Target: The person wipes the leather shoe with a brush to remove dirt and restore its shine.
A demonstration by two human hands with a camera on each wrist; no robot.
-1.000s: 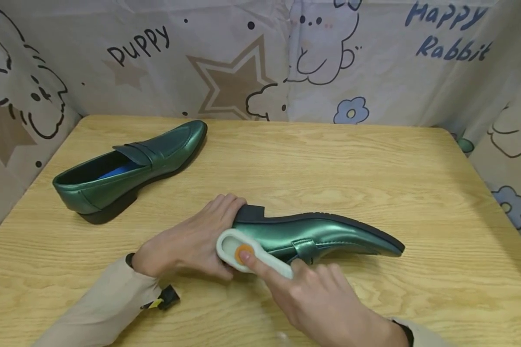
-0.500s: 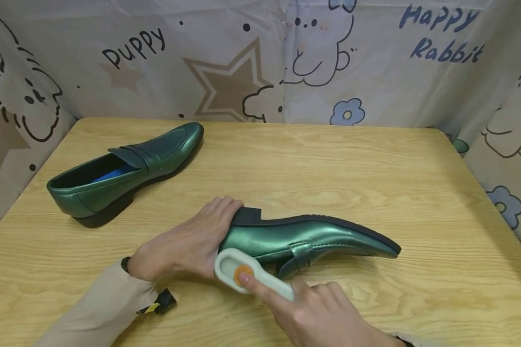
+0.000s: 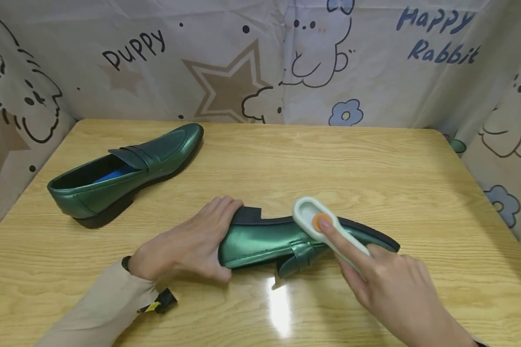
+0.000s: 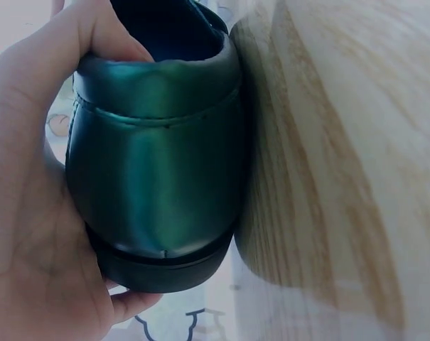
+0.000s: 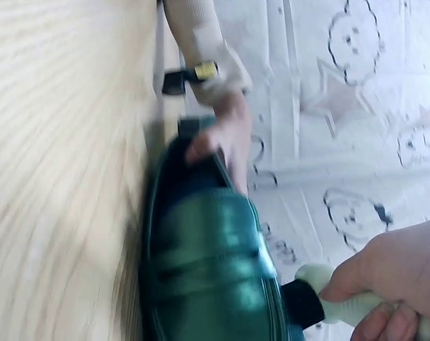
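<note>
A metallic green loafer lies on its side on the table, black sole facing away and toe to the right. My left hand grips its heel end; in the left wrist view the thumb reaches into the opening and fingers lie under the sole. My right hand holds a pale green brush over the forefoot, index fingertip on its orange button. A dark part under the brush's head meets the loafer's side in the right wrist view; whether it is bristles is hard to tell.
The other green loafer, with a blue insole, stands upright at the back left of the wooden table. A printed cloth hangs behind the table and along its sides. A black device is strapped at the left cuff.
My right hand has carried the brush from the heel end near the opening to the right and away, over the forefoot by the sole. The left hand keeps its grip on the loafer.
</note>
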